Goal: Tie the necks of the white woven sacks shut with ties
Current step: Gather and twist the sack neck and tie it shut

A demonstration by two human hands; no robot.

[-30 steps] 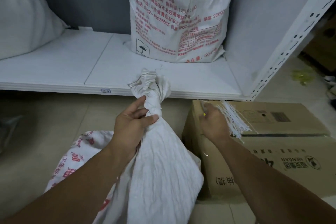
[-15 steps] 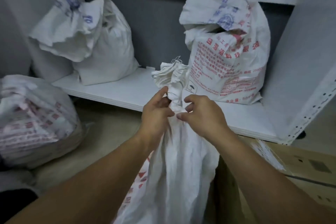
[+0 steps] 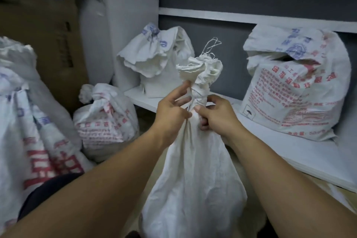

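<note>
We clamp our left hand [image 3: 172, 116] and right hand [image 3: 217, 117] on the sack [image 3: 193, 170] at its neck [image 3: 199, 94]; the shelf [image 3: 270, 147] lies behind the sack.

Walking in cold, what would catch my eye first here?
Dead centre, both hands, left hand and right hand, pinch the twisted neck of a plain white sack that stands between the forearms. Behind it on the white shelf, two more sacks gape open: the red-printed sack at right and the back sack at centre. A knotted sack sits on the floor at left.
</note>
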